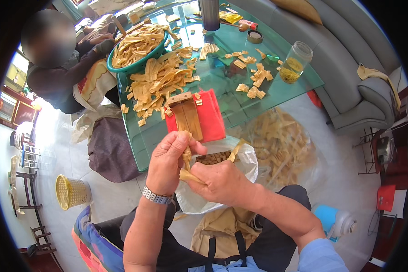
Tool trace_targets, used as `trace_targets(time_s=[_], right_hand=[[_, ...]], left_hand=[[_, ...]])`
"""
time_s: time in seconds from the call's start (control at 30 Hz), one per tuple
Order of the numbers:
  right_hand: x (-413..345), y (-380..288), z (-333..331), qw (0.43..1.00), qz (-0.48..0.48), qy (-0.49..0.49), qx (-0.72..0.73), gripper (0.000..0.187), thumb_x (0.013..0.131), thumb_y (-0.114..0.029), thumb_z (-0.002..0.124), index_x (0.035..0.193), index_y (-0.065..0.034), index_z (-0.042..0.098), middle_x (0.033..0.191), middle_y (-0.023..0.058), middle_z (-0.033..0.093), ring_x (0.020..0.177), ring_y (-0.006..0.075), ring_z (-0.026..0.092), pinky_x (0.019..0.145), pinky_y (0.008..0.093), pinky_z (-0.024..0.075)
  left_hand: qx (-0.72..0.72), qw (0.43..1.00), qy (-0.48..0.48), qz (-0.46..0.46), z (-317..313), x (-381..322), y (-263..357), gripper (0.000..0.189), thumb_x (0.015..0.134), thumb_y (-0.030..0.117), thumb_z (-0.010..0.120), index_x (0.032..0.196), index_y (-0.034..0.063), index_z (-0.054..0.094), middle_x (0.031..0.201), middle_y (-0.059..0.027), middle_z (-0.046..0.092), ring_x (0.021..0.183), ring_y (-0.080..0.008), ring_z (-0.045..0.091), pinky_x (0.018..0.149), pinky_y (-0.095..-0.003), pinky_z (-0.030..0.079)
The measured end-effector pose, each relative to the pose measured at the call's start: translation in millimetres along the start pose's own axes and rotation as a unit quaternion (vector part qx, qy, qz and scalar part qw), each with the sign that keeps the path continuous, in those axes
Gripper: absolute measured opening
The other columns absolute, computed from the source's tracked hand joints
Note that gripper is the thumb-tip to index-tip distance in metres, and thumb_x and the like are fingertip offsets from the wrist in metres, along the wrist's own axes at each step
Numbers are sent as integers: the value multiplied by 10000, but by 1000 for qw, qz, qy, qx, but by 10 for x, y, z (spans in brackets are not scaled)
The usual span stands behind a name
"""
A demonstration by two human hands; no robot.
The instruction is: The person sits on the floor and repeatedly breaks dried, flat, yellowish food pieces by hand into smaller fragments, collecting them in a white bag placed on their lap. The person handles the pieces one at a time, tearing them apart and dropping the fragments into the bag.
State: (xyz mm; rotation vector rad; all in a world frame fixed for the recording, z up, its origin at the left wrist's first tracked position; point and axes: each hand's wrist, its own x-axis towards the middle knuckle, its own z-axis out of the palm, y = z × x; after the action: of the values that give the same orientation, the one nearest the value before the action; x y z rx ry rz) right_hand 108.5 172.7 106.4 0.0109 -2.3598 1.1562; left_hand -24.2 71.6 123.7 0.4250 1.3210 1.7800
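Note:
Between finger and thumb my left hand (168, 159) holds the upper part of a twisted tan strip (187, 156), dried and leathery. The fingers of my right hand (224, 182) are closed on the strip's lower part, and one end sticks out above the knuckles. Just beyond my fingers, a wooden block tool (187, 117) with a raised end lies on a folded red cloth (212, 117) at the table's edge. Below my hands is a white sack (250, 159) with many small tan pieces (214, 157) inside. Loose strips (156, 81) are heaped on the glass table.
A teal basket (163, 51) of strips stands at the back left, near a seated person (64, 74). A glass jar (295, 64) and a dark tumbler (209, 15) are on the glass table (258, 114). A clear bag of strips (282, 146) lies on the floor.

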Motion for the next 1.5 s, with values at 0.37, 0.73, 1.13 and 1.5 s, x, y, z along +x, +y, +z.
trace_targets(time_s=[0.37, 0.73, 1.13, 1.5], right_hand=[[124, 131, -506, 991, 9, 46, 125, 145, 994, -124, 612, 1093, -20, 634, 936, 159, 637, 866, 372, 636, 762, 403, 519], [197, 234, -431, 965, -173, 122, -154, 329, 803, -77, 744, 1131, -92, 725, 1260, 108, 679, 1184, 304, 624, 1024, 424, 452], [157, 239, -514, 933, -218, 142, -248, 287, 811, -89, 715, 1098, -99, 719, 1154, 53, 718, 1112, 234, 673, 1077, 455, 443], [104, -61, -483, 985, -141, 73, 61, 152, 850, -107, 750, 997, -98, 713, 880, 56, 666, 860, 252, 652, 892, 383, 506]], left_hand=[[150, 985, -82, -25, -40, -45, -39, 453, 1099, 413, 454, 1238, 43, 675, 1099, -55, 698, 1014, -182, 660, 953, -316, 494], [-278, 944, -143, -107, 277, 181, -183, 382, 1092, 357, 455, 1340, 81, 546, 1280, -63, 625, 1172, -179, 623, 979, -336, 528], [-297, 945, -94, -104, 551, 137, -148, 415, 1098, 382, 401, 1292, 57, 570, 1230, -75, 648, 1113, -182, 648, 959, -338, 532], [-129, 973, -143, -131, 295, 114, 16, 214, 1056, 225, 566, 1133, 34, 623, 1002, -32, 676, 882, -117, 660, 785, -286, 553]])
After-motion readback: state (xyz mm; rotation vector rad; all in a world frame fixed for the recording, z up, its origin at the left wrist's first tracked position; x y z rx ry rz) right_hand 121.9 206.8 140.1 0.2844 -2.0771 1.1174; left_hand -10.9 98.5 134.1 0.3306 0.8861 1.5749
